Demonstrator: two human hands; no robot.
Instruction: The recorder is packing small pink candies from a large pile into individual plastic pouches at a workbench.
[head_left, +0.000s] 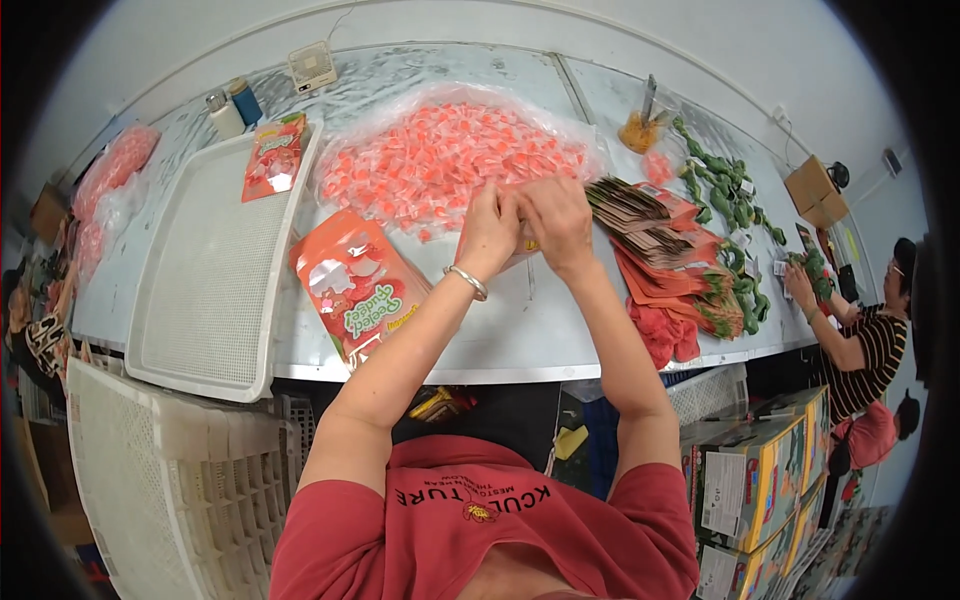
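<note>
1. Head view: both forearms come in from 6 o'clock and meet just above picture centre. The left hand and right hand are pressed side by side, fingers pinched together on one orange pouch.
2. Most of the pouch is hidden behind the hands. Only a strip of it shows between and below the knuckles. Its long axis cannot be told; whether it is open or sealed cannot be told either.
3. Key relation: the candy heap, pink-wrapped pieces on a clear plastic sheet, lies at 12 o'clock of the hands, just beyond the fingertips. Both hands are about equally near it; the left hand sits a little closer to its centre.
4. A stack of flat empty pouches lies fanned at 3 o'clock, just beside the right hand.
5. Filled orange pouches lie at 8 o'clock of the left hand, near its wrist, long axis running from 11 to 5 o'clock.
6. A white perforated tray rests on the tabletop at 9 o'clock, well apart from both hands.
</note>
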